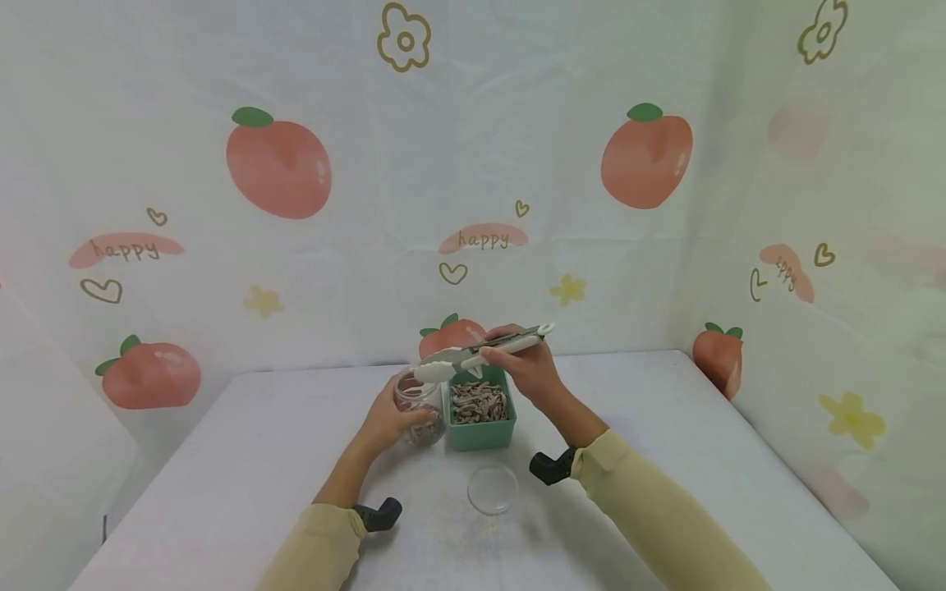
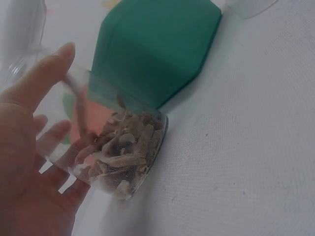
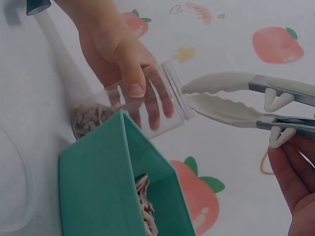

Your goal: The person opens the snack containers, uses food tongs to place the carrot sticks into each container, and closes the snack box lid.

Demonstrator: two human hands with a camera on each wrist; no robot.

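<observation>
A clear jar (image 1: pixel 427 433) with brown dried strips (image 2: pixel 125 152) at its bottom is held by my left hand (image 1: pixel 383 420), thumb on one side and fingers round the other. My right hand (image 1: pixel 530 371) grips white-tipped metal tongs (image 3: pixel 221 83) by the handles. Their scalloped tips are right at the jar's mouth, close together, with nothing seen between them. Inside the jar, the left wrist view has a blurred brown streak above the strips. Beside the jar stands a green box (image 1: pixel 482 437), which holds a heap of similar dried strips (image 1: pixel 479 402).
A round clear lid (image 1: pixel 493 489) lies flat on the white table (image 1: pixel 296 435) in front of the box. Behind the table hangs a white backdrop (image 1: pixel 473 148) printed with peaches and flowers. Each wrist wears a dark camera mount (image 1: pixel 380 515).
</observation>
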